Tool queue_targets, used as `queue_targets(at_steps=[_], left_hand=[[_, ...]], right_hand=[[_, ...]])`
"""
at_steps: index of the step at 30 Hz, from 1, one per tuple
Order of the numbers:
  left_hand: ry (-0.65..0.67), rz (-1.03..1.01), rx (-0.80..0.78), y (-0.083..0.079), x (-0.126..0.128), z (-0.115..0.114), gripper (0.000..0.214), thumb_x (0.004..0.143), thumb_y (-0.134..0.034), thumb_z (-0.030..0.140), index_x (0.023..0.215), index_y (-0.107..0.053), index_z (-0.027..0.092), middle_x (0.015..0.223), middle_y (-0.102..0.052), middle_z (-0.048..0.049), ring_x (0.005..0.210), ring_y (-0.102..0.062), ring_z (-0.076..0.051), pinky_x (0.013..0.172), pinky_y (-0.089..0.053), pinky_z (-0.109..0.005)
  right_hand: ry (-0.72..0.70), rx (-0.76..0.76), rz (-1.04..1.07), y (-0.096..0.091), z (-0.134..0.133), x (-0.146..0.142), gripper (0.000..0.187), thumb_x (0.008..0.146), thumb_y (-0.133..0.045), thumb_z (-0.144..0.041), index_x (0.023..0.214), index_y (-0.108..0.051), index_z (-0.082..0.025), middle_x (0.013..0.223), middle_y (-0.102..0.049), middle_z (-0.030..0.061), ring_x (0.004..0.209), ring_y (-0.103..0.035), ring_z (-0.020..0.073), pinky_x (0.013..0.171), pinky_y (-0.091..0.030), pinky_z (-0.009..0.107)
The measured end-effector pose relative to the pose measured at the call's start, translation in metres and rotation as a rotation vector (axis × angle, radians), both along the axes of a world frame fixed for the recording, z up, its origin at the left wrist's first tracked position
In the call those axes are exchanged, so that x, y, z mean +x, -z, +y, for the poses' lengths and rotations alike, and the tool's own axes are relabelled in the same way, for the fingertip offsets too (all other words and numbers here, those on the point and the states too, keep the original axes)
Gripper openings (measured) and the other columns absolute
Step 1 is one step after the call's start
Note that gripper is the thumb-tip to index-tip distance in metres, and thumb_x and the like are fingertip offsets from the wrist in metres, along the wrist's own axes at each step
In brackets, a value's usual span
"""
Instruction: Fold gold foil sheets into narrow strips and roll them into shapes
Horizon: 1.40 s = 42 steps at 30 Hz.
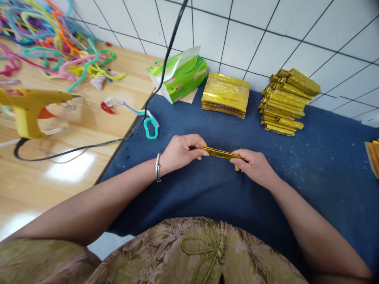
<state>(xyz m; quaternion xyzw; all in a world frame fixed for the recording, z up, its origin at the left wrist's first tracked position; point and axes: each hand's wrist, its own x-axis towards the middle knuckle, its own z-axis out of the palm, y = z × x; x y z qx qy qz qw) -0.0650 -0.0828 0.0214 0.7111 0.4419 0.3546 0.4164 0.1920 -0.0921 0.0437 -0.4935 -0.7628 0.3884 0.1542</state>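
Note:
A narrow folded strip of gold foil paper spans the gap between my hands, above the blue cloth. My left hand, with a silver bangle at the wrist, pinches its left end between thumb and fingers. At the other end, my right hand grips it the same way. Behind my hands lies a neat stack of flat gold foil paper sheets. Farther right rises a loose pile of folded gold foil strips.
A green tissue pack stands by the tiled wall. On the wooden table at left lie a yellow glue gun and tangled pipe cleaners. A black cable crosses from above. More gold paper shows at the right edge.

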Motion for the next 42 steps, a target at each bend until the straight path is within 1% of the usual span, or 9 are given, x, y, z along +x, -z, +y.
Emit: queue_targets(at_steps=[3,9,13,16,20,25,31,37,42], left_hand=[[0.0,0.021,0.027,0.001,-0.001,0.001,0.017,0.08,-0.066,0.031,0.077,-0.062,0.015,0.062,-0.063,0.0028,0.05,-0.057,-0.005,0.05,-0.045,-0.014],[-0.013,0.128,0.134,0.006,-0.004,0.007,0.014,0.082,-0.063,0.028,0.078,-0.058,0.016,0.064,-0.058,0.0043,0.055,-0.051,-0.005,0.051,-0.041,-0.015],[0.007,0.122,0.162,0.007,-0.004,0.009,0.012,0.083,-0.062,0.027,0.083,-0.058,0.016,0.072,-0.059,0.0026,0.062,-0.053,-0.007,0.057,-0.043,-0.017],[0.04,0.186,0.265,0.005,-0.002,0.007,0.01,0.083,-0.063,0.026,0.083,-0.06,0.017,0.076,-0.061,0.0013,0.068,-0.055,-0.008,0.064,-0.044,-0.02],[0.091,0.256,0.361,0.002,0.0,0.005,0.008,0.083,-0.063,0.023,0.081,-0.061,0.016,0.076,-0.061,0.0007,0.072,-0.056,-0.01,0.069,-0.044,-0.021],[0.122,0.295,0.354,0.0,0.002,0.003,0.007,0.084,-0.06,0.023,0.083,-0.061,0.017,0.079,-0.063,-0.0001,0.074,-0.058,-0.01,0.069,-0.045,-0.021],[0.1,0.344,0.36,0.002,0.003,0.002,0.008,0.085,-0.06,0.024,0.084,-0.061,0.017,0.078,-0.063,0.001,0.072,-0.059,-0.009,0.068,-0.045,-0.02],[0.082,0.369,0.368,0.006,0.002,0.002,0.008,0.085,-0.06,0.025,0.087,-0.061,0.017,0.08,-0.065,0.0011,0.075,-0.061,-0.01,0.071,-0.047,-0.021],[0.045,0.29,0.446,0.004,0.002,0.0,0.025,0.084,-0.062,0.025,0.107,-0.056,0.017,0.101,-0.065,-0.004,0.092,-0.063,-0.013,0.083,-0.051,-0.027]], right_hand=[[0.005,-0.014,0.017,0.002,0.0,0.001,0.015,0.086,-0.053,-0.031,0.09,-0.064,-0.022,0.061,-0.06,-0.0047,0.057,-0.056,0.0098,0.058,-0.041,0.022],[-0.016,-0.111,0.127,0.008,0.005,0.008,0.022,0.088,-0.047,-0.027,0.105,-0.061,-0.021,0.083,-0.069,-0.0001,0.065,-0.061,0.0099,0.066,-0.048,0.024],[0.023,-0.132,0.158,0.008,0.004,0.007,0.027,0.085,-0.051,-0.026,0.11,-0.06,-0.02,0.081,-0.07,0.0007,0.062,-0.061,0.0105,0.064,-0.049,0.025],[0.048,-0.106,0.155,0.009,0.001,0.004,0.028,0.084,-0.054,-0.026,0.111,-0.06,-0.021,0.08,-0.07,-0.0004,0.061,-0.061,0.0103,0.062,-0.048,0.024],[0.029,0.01,0.086,0.008,-0.001,0.001,0.02,0.085,-0.053,-0.022,0.103,-0.062,-0.023,0.08,-0.07,-0.0026,0.064,-0.06,0.0093,0.063,-0.044,0.022],[-0.048,0.231,-0.02,0.008,-0.001,-0.002,0.01,0.086,-0.055,-0.021,0.09,-0.064,-0.022,0.08,-0.067,-0.0027,0.072,-0.06,0.0107,0.068,-0.043,0.023],[-0.053,0.59,-0.09,0.02,-0.005,-0.003,0.026,0.088,-0.056,-0.027,0.114,-0.057,-0.022,0.099,-0.068,0.0055,0.087,-0.061,0.0189,0.08,-0.048,0.033],[-0.09,0.704,-0.065,0.024,-0.007,-0.004,0.032,0.088,-0.056,-0.024,0.12,-0.052,-0.022,0.104,-0.068,0.0057,0.09,-0.062,0.0186,0.083,-0.05,0.034],[-0.073,0.787,-0.092,0.026,-0.006,-0.004,0.029,0.088,-0.055,-0.019,0.116,-0.054,-0.021,0.101,-0.069,0.0055,0.086,-0.062,0.0178,0.08,-0.05,0.033]])
